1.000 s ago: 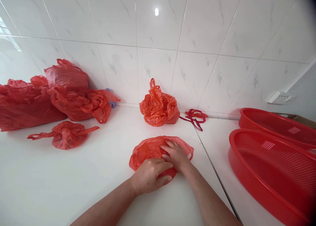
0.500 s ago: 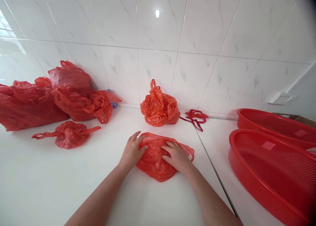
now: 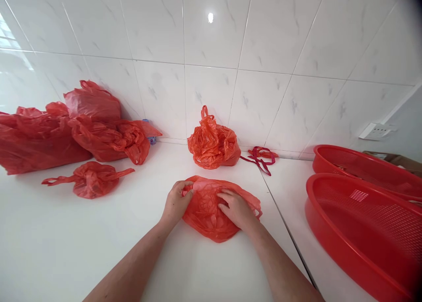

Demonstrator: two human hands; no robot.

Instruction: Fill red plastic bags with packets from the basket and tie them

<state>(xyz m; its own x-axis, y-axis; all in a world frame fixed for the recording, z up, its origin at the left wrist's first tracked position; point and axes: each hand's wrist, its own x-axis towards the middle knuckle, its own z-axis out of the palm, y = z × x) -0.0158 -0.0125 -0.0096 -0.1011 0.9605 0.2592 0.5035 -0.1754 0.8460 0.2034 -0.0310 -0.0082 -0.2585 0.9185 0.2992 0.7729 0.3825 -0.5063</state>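
Piled bags (image 3: 42,139): red, at 10 o'clock from the bag (image 3: 207,218)
Tied bag (image 3: 95,181): at 9 o'clock
Left hand (image 3: 174,204): on the bag's 10 o'clock edge, grip nearly closed; cannot tell whether it pinches anything
Bag: red, spread low on the worktop (image 3: 99,240)
Bundle (image 3: 216,148): at 12 o'clock
Right hand (image 3: 235,206): resting on the bag's 3 o'clock side, grip loosely open
Ribbon (image 3: 255,158): at 1 o'clock
Baskets (image 3: 325,234): 2, red, at 3 o'clock

Left grip (image 3: 176,201) seems pinched, right grip (image 3: 236,208) curled.
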